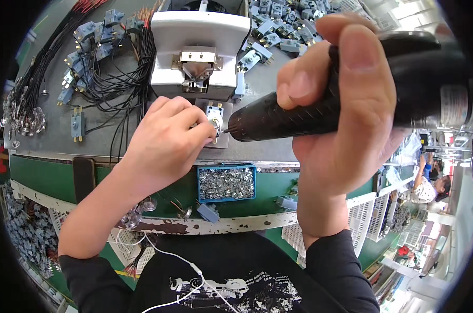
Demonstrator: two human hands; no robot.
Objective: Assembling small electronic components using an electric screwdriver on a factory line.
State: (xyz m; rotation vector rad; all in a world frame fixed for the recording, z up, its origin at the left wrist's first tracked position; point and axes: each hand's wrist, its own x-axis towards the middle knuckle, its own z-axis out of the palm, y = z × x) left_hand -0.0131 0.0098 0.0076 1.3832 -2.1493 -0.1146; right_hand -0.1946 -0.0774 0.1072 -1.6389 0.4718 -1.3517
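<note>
At the bench [270, 150], left hand [170, 133] pinching forward-aligned grey block [214, 112], right hand [357, 107] gripping screwdriver [278, 117] pointing left

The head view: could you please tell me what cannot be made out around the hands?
In the head view:
Left hand: the exact grip of its fingertips, hidden by its own fingers.
Black handheld tool: its rear end, lost in the dark right rim; its tip, too small to make out clearly.
White machine: its far end, cut off by the top edge.

Head cam, L fisheye; looks down onto bench [270, 151], fairly nr.
</note>
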